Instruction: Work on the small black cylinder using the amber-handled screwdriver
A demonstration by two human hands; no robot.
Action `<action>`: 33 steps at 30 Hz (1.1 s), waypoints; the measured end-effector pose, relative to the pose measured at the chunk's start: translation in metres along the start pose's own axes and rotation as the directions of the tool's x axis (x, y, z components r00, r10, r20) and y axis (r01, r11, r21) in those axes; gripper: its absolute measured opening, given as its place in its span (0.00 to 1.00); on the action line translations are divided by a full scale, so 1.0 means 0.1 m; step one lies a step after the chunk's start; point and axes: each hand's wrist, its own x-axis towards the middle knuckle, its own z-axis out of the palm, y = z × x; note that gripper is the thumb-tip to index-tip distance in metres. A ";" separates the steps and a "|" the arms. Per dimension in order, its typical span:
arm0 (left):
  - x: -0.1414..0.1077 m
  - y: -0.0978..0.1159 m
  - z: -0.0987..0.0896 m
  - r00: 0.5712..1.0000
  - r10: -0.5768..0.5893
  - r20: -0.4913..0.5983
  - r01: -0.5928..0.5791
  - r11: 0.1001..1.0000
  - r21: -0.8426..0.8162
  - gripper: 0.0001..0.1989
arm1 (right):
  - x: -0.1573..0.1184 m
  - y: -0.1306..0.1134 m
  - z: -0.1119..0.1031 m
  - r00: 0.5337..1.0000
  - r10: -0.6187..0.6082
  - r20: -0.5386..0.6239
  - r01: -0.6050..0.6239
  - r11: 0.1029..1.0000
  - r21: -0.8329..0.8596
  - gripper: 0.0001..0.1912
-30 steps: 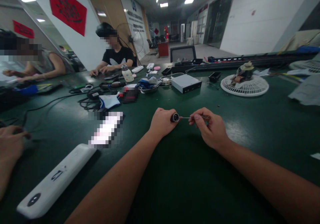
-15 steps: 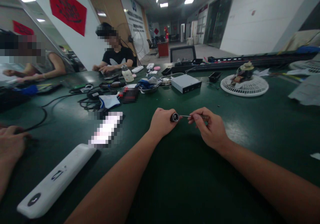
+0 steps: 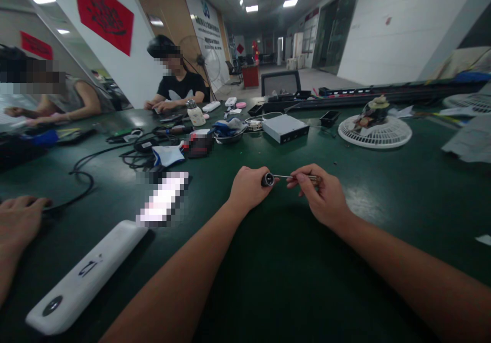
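Observation:
My left hand (image 3: pixel 250 187) is closed around a small dark cylindrical part (image 3: pixel 267 180), whose round open end faces me. To its right, my right hand (image 3: pixel 320 192) grips a screwdriver (image 3: pixel 315 179) by its brownish handle. The thin metal shaft points left and its tip reaches the cylindrical part. Whether the tip sits inside the part or against its side cannot be made out. Both hands are low over the green table (image 3: pixel 291 281).
A white long device (image 3: pixel 88 276) and a lit phone (image 3: pixel 164 197) lie to the left, near another person's hand (image 3: pixel 23 220). Behind are a grey box (image 3: pixel 286 127), a white fan grille (image 3: pixel 374 131) and cables. Two people sit at the far left.
The other person's hand at the left edge has shifted slightly, and the black cable beside it has moved right. My hands have hardly moved.

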 end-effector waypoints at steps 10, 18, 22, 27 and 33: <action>-0.01 0.01 0.00 1.000 0.023 0.011 -0.023 1.000 -0.007 0.13 | 0.01 0.00 -0.01 1.000 0.002 0.015 -0.002 1.000 -0.004 0.11; 0.00 0.00 0.00 1.000 0.019 0.004 -0.019 1.000 -0.001 0.14 | 0.01 0.00 0.01 0.997 0.034 0.076 -0.033 0.999 -0.008 0.12; -0.01 0.00 0.00 1.000 0.014 0.004 -0.014 1.000 0.006 0.10 | 0.00 0.01 0.00 0.993 0.030 0.112 -0.032 0.999 0.013 0.12; -0.01 0.00 0.01 1.000 -0.005 -0.013 0.005 1.000 0.013 0.12 | -0.01 0.01 -0.01 0.997 -0.004 0.079 0.001 0.999 0.044 0.11; 0.00 0.01 0.00 1.000 -0.011 -0.016 0.011 1.000 0.013 0.16 | -0.02 -0.03 -0.01 0.999 -0.041 0.024 0.040 0.998 0.041 0.11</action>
